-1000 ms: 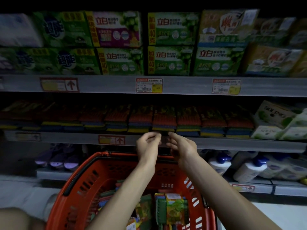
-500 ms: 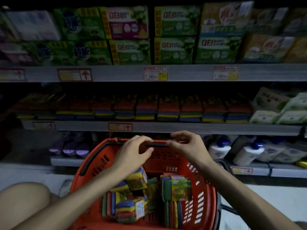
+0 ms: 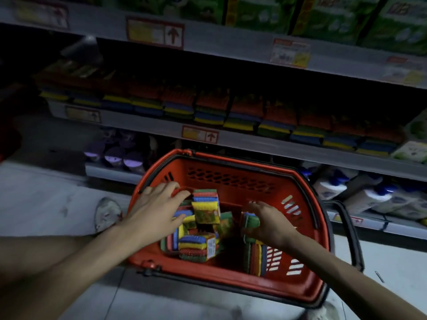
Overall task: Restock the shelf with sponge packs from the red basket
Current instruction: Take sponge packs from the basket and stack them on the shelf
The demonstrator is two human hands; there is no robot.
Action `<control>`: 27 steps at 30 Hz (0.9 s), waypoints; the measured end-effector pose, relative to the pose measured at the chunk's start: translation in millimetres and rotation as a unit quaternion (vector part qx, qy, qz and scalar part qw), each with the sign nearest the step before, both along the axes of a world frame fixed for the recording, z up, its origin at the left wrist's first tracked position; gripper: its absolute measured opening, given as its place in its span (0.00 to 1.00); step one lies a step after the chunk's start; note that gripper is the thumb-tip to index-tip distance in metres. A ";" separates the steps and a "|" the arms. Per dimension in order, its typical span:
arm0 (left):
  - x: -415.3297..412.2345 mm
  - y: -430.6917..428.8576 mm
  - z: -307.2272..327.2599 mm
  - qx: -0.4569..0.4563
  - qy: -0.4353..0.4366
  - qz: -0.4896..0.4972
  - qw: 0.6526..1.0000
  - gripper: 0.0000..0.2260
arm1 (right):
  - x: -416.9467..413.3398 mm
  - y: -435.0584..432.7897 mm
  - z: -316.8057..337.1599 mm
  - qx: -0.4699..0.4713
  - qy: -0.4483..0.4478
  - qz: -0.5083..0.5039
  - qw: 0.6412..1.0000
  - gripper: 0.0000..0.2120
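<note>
The red basket (image 3: pixel 231 159) stands on the floor below the shelf, with several striped sponge packs inside. My left hand (image 3: pixel 157 209) reaches in from the left, its fingers spread against the left side of an upright sponge pack (image 3: pixel 205 206). My right hand (image 3: pixel 270 224) is lower in the basket and curls its fingers round another sponge pack (image 3: pixel 250 221). More packs (image 3: pixel 194 247) lie beneath and stand on edge at the right wall. The middle shelf (image 3: pixel 254 140) holds a full row of stacked sponge packs (image 3: pixel 208 112).
Green boxes (image 3: pixel 261 12) fill the top shelf. Purple-capped bottles (image 3: pixel 115 155) sit at the lower left and white bottles with blue caps (image 3: pixel 369 195) at the lower right. A shoe (image 3: pixel 107 213) is left of the basket. A black handle (image 3: pixel 353 239) hangs off its right side.
Both hands dropped from the shelf edge, past the basket's far rim, down into the basket. The right hand has closed on a pack. The view tilted down and left.
</note>
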State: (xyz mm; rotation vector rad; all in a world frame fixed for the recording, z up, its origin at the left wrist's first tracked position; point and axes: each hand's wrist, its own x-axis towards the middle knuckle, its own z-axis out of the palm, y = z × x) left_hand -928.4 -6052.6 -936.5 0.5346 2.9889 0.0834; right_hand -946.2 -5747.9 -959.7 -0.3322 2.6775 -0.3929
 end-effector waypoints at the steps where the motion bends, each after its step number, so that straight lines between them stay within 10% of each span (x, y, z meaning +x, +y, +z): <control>1: 2.0 -9.5 -5.0 -0.008 0.005 0.004 1.000 0.25 | -5.6 -12.5 -8.0 0.004 -0.009 0.009 1.000 0.26; 8: 10.3 -38.5 -22.2 -0.052 0.032 -0.027 0.998 0.19 | -54.6 -105.3 -67.9 0.039 0.039 0.060 0.997 0.45; 27: 16.1 -50.3 -49.6 -0.035 0.058 -0.039 0.997 0.10 | -18.3 -73.2 -64.6 0.188 0.166 0.099 0.963 0.42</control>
